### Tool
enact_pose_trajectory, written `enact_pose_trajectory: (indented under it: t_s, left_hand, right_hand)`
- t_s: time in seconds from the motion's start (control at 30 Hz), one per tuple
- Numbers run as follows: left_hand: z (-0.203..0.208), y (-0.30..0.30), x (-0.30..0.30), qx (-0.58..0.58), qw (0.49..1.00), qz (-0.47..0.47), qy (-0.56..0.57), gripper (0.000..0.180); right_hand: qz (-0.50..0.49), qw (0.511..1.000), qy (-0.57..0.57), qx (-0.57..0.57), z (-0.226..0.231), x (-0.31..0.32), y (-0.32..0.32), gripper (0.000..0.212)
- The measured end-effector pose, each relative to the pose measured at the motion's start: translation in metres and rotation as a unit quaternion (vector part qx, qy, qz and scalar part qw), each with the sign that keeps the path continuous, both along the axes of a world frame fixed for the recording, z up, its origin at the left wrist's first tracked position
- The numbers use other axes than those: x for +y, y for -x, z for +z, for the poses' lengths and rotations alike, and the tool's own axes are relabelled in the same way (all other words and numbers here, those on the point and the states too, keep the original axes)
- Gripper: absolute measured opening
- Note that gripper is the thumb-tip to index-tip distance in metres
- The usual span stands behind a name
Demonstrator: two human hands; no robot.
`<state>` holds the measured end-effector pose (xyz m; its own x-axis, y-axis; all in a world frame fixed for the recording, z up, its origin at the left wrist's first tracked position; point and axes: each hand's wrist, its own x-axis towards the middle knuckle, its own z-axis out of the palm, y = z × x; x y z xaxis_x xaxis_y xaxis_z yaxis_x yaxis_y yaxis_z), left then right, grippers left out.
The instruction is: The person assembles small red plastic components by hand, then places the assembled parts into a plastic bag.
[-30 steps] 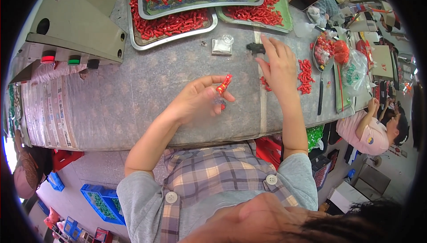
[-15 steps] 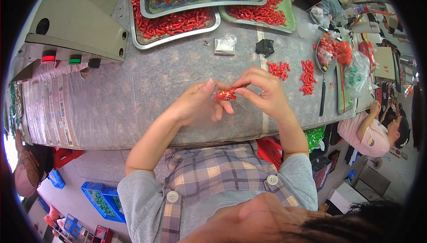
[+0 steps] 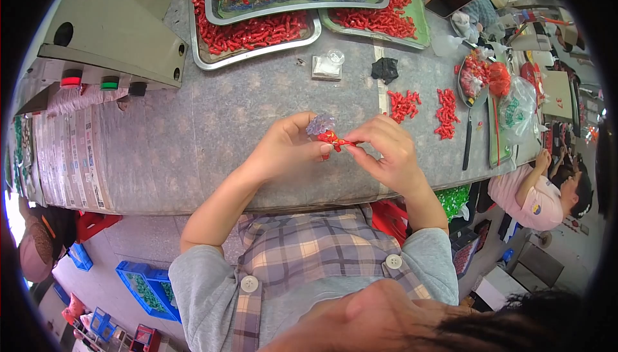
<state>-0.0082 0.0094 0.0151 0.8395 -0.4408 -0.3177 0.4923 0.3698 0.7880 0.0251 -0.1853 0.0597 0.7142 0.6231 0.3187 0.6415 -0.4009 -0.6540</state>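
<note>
Over the middle of the table, my left hand [image 3: 280,149] pinches a small red plastic figure [image 3: 329,137] with gold marks between thumb and fingers. A clear, bluish, flower-shaped plastic piece [image 3: 321,123] sits against the figure's upper end; whether the two are joined I cannot tell. From the other side, my right hand [image 3: 388,150] grips the figure's thin red end with thumb and forefinger. Beyond my right hand lie two small piles of red pieces, one left pile [image 3: 404,105] and one right pile [image 3: 445,114].
Metal trays [image 3: 257,54] and a green tray [image 3: 420,33] heaped with red pieces stand at the back. A grey machine [image 3: 116,27] with buttons is at the left. Nearer are a small clear-lidded box [image 3: 327,67], a black lump [image 3: 385,69] and a black-handled knife [image 3: 467,146].
My left hand has turned, so its fingers now curl around the figure and the clear piece shows above. My right hand has shifted slightly down and right, still gripping the red end.
</note>
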Motion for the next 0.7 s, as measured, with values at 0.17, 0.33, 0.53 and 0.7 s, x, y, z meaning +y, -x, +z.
enact_pose_trajectory:
  t_s: [0.17, 0.33, 0.53, 0.7]
  left_hand:
    - [-0.004, 0.001, -0.002, -0.003, 1.000, 0.013, 0.013, 0.019]
    - [-0.006, 0.002, -0.004, -0.001, 0.999, 0.021, 0.040, 0.018]
    - [-0.009, 0.004, -0.007, -0.053, 0.997, 0.035, 0.037, 0.018]
    - [-0.010, 0.006, -0.006, -0.087, 0.996, 0.030, -0.013, 0.017]
  right_hand:
    - [0.014, 0.997, 0.003, -0.070, -0.004, 0.000, 0.001, 0.020]
    - [0.015, 0.992, 0.006, -0.129, -0.009, 0.001, 0.005, 0.022]
    - [0.018, 0.989, 0.006, -0.144, -0.012, -0.001, 0.006, 0.023]
    - [0.019, 0.994, -0.007, -0.109, -0.010, -0.002, 0.006, 0.024]
